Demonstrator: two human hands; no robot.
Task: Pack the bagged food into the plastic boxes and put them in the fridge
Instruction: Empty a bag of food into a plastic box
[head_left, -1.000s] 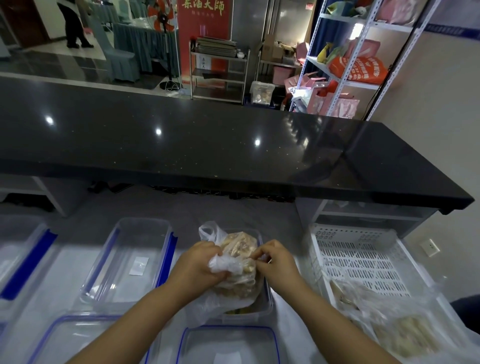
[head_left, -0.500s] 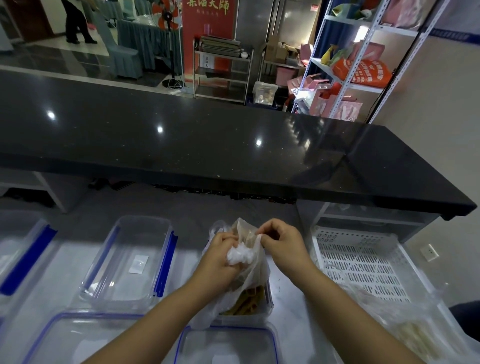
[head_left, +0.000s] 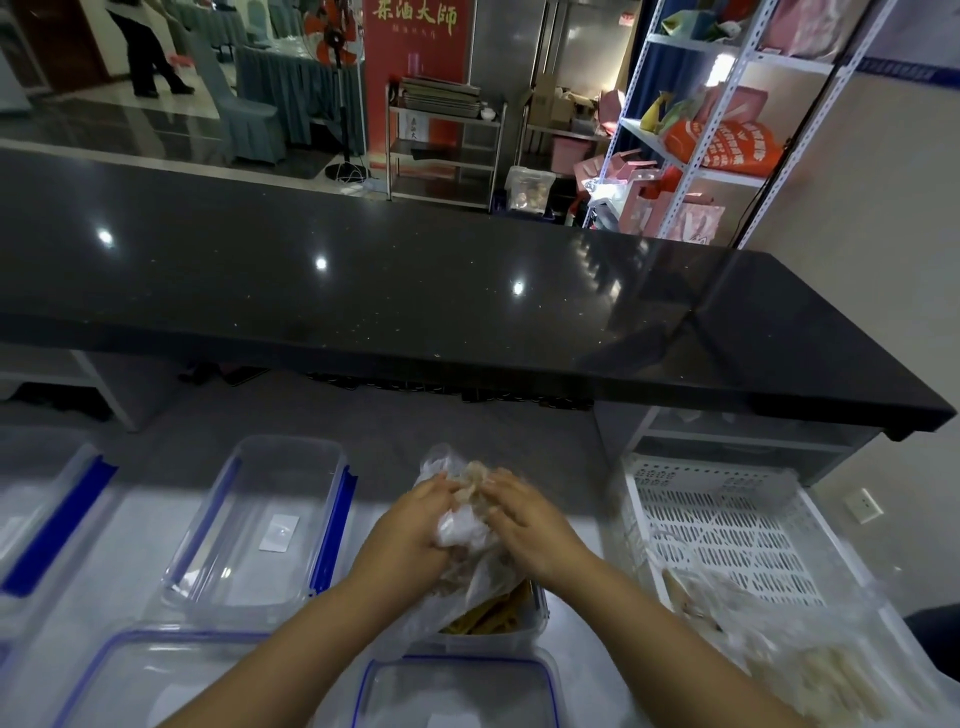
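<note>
You are standing at a pale desk (head_left: 135, 545) and looking down at your two hands. Your left hand (head_left: 415, 530) and right hand (head_left: 537, 530) are meeting over the middle of the desk. Each grip is clenching the crumpled upper part of a clear plastic bag (head_left: 470, 584) of food. The picture is blurring slightly here, so the exact finger placement is not showing.

The bag is hanging over an open plastic box (head_left: 535, 621), with its lower end dipping inside. Yellow-brown food strips (head_left: 488, 618) are lying in that box.

The task is looking early. This one box is taking food and is wearing no lid. Just left of it, an empty box (head_left: 260, 519) with blue clips is waiting, and another container (head_left: 47, 519) is showing partly at the far left. Two clear blue-rimmed pieces (head_left: 457, 691) are sitting at the near edge, and it is not possible to tell whether they are lids or boxes. On your right, a white slotted crate (head_left: 727, 525) is holding more bagged food (head_left: 810, 670), not yet packed.

Filling, closing and carrying everything to the fridge are all remaining.
</note>
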